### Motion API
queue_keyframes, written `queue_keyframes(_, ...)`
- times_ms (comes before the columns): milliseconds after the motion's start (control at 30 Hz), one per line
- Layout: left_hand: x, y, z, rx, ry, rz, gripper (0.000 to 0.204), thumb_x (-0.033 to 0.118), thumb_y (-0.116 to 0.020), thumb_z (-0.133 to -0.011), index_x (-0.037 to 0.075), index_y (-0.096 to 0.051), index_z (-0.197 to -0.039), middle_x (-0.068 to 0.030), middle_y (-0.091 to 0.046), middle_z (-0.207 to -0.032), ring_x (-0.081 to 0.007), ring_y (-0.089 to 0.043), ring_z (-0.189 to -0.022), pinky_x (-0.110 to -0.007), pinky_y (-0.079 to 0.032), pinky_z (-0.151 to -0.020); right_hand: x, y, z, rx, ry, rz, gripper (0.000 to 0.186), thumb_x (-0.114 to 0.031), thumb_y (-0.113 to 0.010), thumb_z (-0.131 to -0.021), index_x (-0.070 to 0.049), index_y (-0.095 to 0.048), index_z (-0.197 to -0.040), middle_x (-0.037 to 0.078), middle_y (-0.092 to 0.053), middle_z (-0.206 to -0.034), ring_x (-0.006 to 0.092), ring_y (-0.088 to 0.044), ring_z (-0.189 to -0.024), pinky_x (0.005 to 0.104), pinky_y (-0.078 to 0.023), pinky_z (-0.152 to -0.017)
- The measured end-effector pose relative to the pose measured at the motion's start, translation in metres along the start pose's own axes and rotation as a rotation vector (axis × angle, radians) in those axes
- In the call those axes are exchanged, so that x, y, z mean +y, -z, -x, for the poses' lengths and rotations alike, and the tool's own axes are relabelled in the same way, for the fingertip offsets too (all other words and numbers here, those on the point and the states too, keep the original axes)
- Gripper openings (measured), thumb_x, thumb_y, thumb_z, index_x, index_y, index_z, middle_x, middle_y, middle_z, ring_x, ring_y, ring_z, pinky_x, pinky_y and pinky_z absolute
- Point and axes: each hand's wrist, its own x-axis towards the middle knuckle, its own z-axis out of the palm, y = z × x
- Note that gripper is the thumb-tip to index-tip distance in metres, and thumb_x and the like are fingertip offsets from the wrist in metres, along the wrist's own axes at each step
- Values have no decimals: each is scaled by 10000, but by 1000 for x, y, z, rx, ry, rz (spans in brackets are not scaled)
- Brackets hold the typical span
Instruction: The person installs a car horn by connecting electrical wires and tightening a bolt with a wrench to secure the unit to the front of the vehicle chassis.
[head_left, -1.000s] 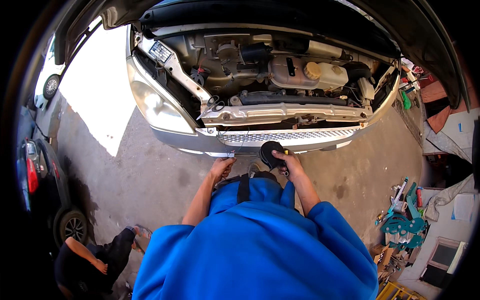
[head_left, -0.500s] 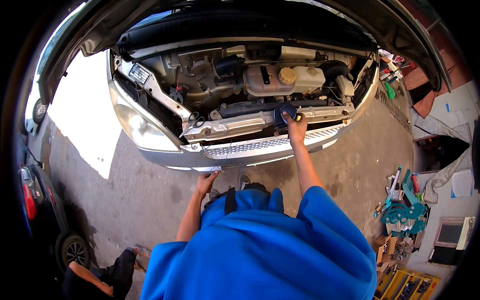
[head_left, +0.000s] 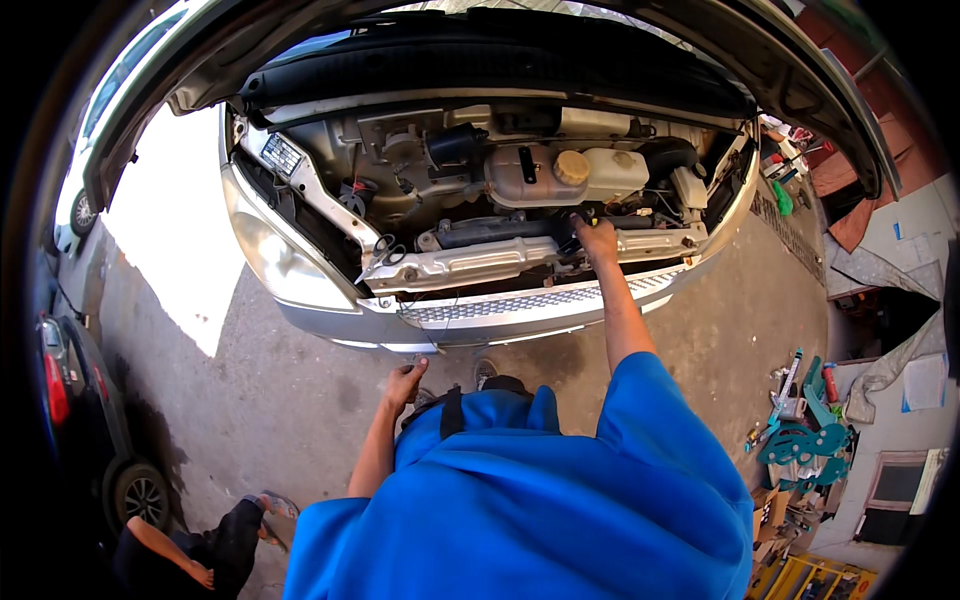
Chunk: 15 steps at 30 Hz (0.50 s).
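My right hand (head_left: 597, 238) is closed around a black round part (head_left: 568, 236) at the front crossbar (head_left: 480, 264) of a vehicle's open engine bay. The part now shows edge-on and is partly hidden by my fingers. My left hand (head_left: 405, 383) is held low in front of the bumper, its thumb and fingers pinched together. What they hold is too small to make out. Thin dark wire (head_left: 456, 305) hangs over the grille (head_left: 520, 304) near that hand. Black-handled scissors (head_left: 388, 248) lie on the crossbar's left end.
Behind the crossbar are a coolant tank (head_left: 533, 180) with a yellowish cap and a white reservoir (head_left: 617, 178). The raised hood (head_left: 840, 110) arches overhead. A person (head_left: 190, 550) sits at lower left beside a dark car (head_left: 80, 420). Tools and teal parts (head_left: 805, 440) lie at right.
My right hand has turned the black part from face-up to edge-on and moved it slightly farther over the crossbar. My left hand has dropped a little away from the bumper.
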Motion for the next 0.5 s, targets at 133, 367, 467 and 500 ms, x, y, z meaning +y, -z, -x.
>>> queue_keyframes(133,2,-3,-7,-34,-3,7,475,496,-696,-870,152,-442,-664,69,-334,-512,-60,-282,-387,-272,-169,-376,28,1,-18,24,-15,-33,562,-467,-716,-825,74,-685,-972,194,-711,-881,293,-686,-863,374,-498,-797)
queue_keyframes(367,3,-8,-3,-33,1,27,475,490,-694,-874,151,-437,-664,66,-332,-516,-61,-284,-390,-272,-172,-377,14,26,-4,99,-20,-4,649,-550,-621,-860,82,-654,-1007,304,-675,-951,448,-642,-983,459,-483,-864)
queue_keyframes(467,-2,-4,0,-19,0,51,474,487,-692,-877,149,-436,-666,64,-335,-522,-60,-287,-392,-271,-172,-376,-7,30,9,237,134,43,459,-381,-600,-874,30,-643,-1073,282,-651,-999,465,-618,-968,508,-484,-833)
queue_keyframes(500,-1,-5,1,-21,1,54,473,486,-692,-878,148,-437,-668,64,-335,-524,-59,-288,-393,-270,-173,-376,-15,33,11,287,196,62,432,-348,-600,-868,21,-639,-1088,278,-644,-1010,465,-614,-965,515,-485,-829)
